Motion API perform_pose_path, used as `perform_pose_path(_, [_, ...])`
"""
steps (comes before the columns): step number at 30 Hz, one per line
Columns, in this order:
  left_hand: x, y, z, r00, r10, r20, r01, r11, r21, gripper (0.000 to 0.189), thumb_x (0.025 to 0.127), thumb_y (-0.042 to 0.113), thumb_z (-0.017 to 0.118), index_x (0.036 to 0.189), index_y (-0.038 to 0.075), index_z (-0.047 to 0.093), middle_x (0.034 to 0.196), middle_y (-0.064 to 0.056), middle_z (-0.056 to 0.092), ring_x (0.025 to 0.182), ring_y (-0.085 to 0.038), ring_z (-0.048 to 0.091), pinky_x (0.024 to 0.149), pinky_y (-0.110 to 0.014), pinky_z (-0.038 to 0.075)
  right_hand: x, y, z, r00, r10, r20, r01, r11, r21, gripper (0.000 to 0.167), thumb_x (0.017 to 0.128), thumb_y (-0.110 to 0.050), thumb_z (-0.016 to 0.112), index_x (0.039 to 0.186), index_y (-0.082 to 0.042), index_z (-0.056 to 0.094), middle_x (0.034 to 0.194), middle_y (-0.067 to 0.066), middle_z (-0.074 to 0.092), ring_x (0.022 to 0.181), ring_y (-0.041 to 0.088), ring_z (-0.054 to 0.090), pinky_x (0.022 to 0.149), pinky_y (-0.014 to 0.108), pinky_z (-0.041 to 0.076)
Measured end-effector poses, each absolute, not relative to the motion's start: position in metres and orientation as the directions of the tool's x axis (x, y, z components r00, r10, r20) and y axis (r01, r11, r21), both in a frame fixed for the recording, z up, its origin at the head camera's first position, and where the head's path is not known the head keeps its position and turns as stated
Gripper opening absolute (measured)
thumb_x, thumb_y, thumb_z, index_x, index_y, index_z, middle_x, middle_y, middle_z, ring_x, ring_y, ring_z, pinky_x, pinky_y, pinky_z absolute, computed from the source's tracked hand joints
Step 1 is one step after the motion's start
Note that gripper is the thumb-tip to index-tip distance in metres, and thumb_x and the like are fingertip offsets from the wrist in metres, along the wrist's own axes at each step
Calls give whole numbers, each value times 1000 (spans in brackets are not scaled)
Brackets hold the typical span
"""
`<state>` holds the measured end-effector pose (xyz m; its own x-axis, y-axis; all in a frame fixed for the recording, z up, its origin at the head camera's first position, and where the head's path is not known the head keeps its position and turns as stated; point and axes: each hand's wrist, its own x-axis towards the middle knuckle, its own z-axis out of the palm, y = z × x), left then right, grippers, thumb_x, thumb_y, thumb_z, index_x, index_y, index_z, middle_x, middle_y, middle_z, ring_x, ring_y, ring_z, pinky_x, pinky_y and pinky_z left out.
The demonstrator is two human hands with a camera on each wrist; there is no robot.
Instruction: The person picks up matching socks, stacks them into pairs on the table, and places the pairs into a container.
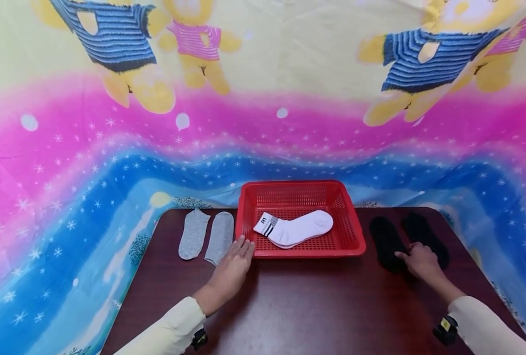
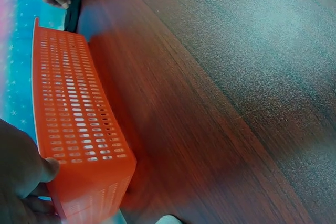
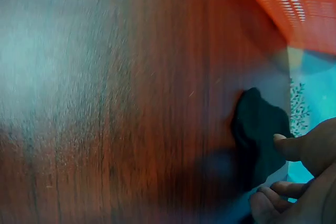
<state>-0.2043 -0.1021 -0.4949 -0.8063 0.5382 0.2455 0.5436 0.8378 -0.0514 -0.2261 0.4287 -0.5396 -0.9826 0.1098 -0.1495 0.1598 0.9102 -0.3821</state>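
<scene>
In the head view, my left hand (image 1: 232,264) touches the front left corner of a red plastic basket (image 1: 307,254), its fingers extended. The left wrist view shows its thumb against the wall of the basket (image 2: 84,108). A white ankle sock with dark stripes (image 1: 296,228) lies inside on the mesh bottom. My right hand (image 1: 422,261) is over two black socks, between the nearer one (image 1: 384,241) and the outer one (image 1: 424,231). In the right wrist view, the right hand's thumb overlaps a black sock (image 3: 260,135), with the other fingers apart from it.
Two grey socks lie left of the basket, one farther out (image 1: 193,234) and one (image 1: 220,234) partly behind my left hand. Everything stands on a dark reddish-brown table (image 1: 316,305). A printed cloth (image 1: 280,128) with bears hangs behind and around the table.
</scene>
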Motion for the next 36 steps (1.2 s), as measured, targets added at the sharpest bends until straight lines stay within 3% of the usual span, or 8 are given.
perform_pose_path(8, [-204, -100, -495, -817, 531, 224, 539, 842, -27, 51, 89, 0, 73, 138, -2, 60, 139, -19, 64, 140, -36, 53, 114, -46, 45, -230, 434, -549, -992, 88, -91, 114, 928, -355, 43, 99, -19, 63, 107, 22, 51, 100, 40, 56, 95, 54, 54, 84, 64, 45])
perform_pose_path(14, [-204, -101, -497, -808, 536, 246, 544, 838, -40, 51, 88, 0, 73, 137, -3, 61, 137, -19, 65, 139, -37, 53, 114, -46, 45, -233, 440, -550, -971, 126, -205, 212, 849, -484, 56, 99, -24, 64, 125, 21, 45, 120, 44, 54, 102, 53, 58, 82, 55, 53])
perform_pose_path(21, [-205, -101, -497, -807, 534, 250, 542, 839, -44, 51, 88, 0, 73, 138, -3, 60, 138, -19, 65, 139, -37, 53, 114, -46, 45, -234, 442, -544, -944, 164, -288, 316, 703, -637, 37, 100, -22, 60, 113, 13, 54, 112, 33, 55, 82, 23, 58, 69, 34, 49])
perform_pose_path(25, [-204, -100, -497, -815, 531, 233, 538, 842, -38, 52, 88, 1, 73, 139, -3, 60, 139, -19, 64, 140, -37, 52, 115, -46, 44, -233, 442, -538, -928, 176, -329, 370, 546, -751, 45, 103, -18, 58, 127, 18, 48, 130, 41, 47, 81, 10, 66, 72, 32, 58])
perform_pose_path(27, [-204, -100, -496, -820, 527, 222, 534, 845, -33, 54, 88, 1, 74, 139, -3, 59, 140, -19, 64, 141, -36, 52, 115, -46, 44, -233, 442, -535, -916, 175, -361, 400, 453, -796, 46, 103, -14, 57, 131, 20, 44, 122, 34, 56, 79, 8, 69, 75, 32, 61])
perform_pose_path(29, [-203, -100, -495, -824, 525, 212, 532, 846, -28, 54, 88, 1, 74, 140, -3, 59, 140, -19, 63, 141, -36, 51, 115, -46, 43, -230, 441, -534, -904, 171, -391, 427, 370, -825, 43, 103, -10, 54, 132, 19, 41, 106, 14, 66, 76, 8, 71, 76, 31, 62])
perform_pose_path(32, [-204, -100, -495, -828, 522, 205, 530, 848, -19, 54, 89, 1, 74, 140, -3, 58, 141, -20, 63, 142, -36, 50, 116, -46, 43, -226, 439, -533, -890, 171, -423, 456, 304, -836, 40, 104, -9, 52, 132, 17, 40, 92, -12, 62, 74, 9, 72, 75, 30, 62])
perform_pose_path(36, [-204, -100, -496, -826, 523, 211, 533, 846, -13, 52, 89, 1, 73, 140, -4, 59, 140, -20, 63, 141, -37, 51, 116, -46, 43, -220, 434, -534, -877, 170, -450, 480, 268, -835, 51, 104, -13, 53, 140, 18, 33, 104, 0, 64, 76, 9, 74, 77, 30, 62])
